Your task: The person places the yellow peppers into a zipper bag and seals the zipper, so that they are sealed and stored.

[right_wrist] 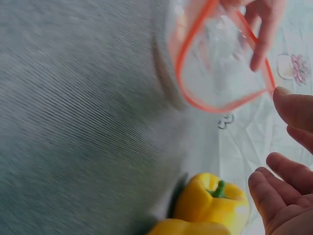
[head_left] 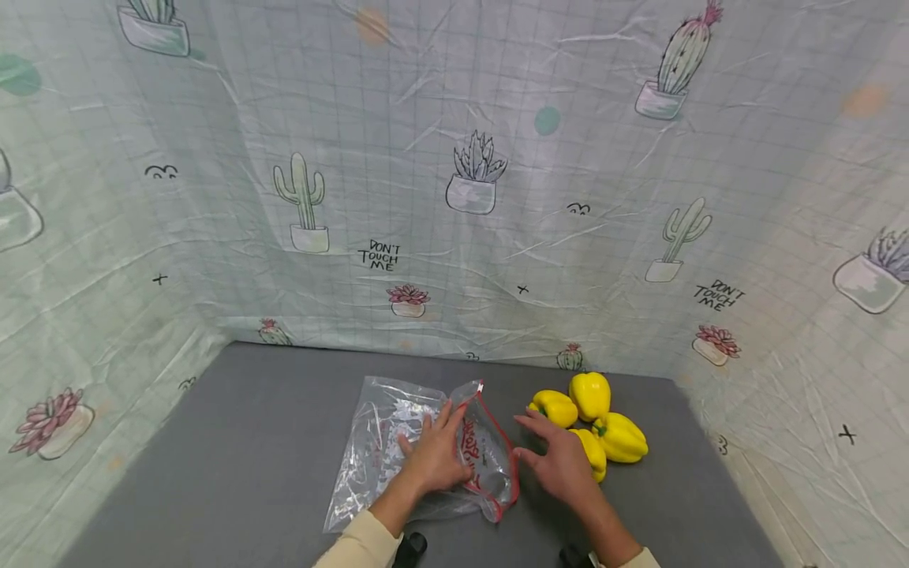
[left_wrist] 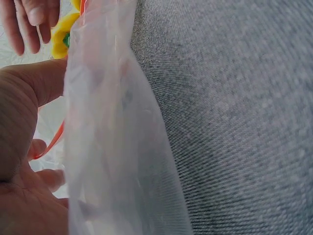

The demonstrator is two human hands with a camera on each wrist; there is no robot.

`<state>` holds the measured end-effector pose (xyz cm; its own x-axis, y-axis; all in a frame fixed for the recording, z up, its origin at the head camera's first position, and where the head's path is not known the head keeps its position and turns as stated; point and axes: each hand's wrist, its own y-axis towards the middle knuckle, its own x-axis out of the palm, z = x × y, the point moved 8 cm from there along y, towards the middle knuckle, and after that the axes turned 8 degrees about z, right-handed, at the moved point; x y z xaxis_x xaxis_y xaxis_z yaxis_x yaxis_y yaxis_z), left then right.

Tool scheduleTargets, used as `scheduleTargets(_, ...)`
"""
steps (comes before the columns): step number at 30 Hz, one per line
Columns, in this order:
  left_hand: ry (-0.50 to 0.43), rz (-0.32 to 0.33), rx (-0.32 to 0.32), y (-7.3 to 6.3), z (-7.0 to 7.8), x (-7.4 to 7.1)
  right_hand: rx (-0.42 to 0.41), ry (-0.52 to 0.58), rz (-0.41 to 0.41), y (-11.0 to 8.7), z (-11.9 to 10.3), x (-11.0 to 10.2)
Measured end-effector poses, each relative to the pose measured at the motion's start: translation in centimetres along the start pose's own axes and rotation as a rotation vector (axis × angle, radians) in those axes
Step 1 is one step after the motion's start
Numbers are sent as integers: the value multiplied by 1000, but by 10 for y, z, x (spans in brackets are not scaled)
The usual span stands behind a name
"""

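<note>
A clear plastic zip bag (head_left: pixel 387 442) with a red-edged mouth lies on the grey table, its mouth spread and facing right. My left hand (head_left: pixel 433 459) is at that mouth, thumb and fingers stretched apart against the bag; some fingertips are hidden behind plastic. To the right of the mouth hovers my right hand (head_left: pixel 564 465), fingers loosely extended and holding nothing. Its thumb comes up to the red rim (right_wrist: pixel 208 106); whether it touches, I cannot tell. Several yellow bell peppers (head_left: pixel 619 438) sit clustered just beyond the right hand, one partly hidden by it.
Around the grey table (head_left: pixel 248 442) hangs a pale cloth (head_left: pixel 426 95) printed with potted cacti, at the back and both sides. A white zip slider (head_left: pixel 480 387) sits at the far corner of the bag's mouth.
</note>
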<state>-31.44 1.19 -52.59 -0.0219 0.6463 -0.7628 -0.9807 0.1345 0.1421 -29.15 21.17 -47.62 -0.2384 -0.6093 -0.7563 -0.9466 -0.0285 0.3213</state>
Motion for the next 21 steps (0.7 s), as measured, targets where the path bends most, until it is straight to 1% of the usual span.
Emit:
scheduleTargets(4,-5,-1,-1,-1,0,0,36,-1,11,7,5,-8)
scheduleTargets(10,-15,3,8,0,1,-2,67,6,22,17,10,-24)
scheduleTargets(15,-13,-2,10,-1,1,-1,114,10,6,24,17,-33)
scheduleTargets(21,-16,-5,5,-2,1,-2,153,-24,-13,32,27,-41)
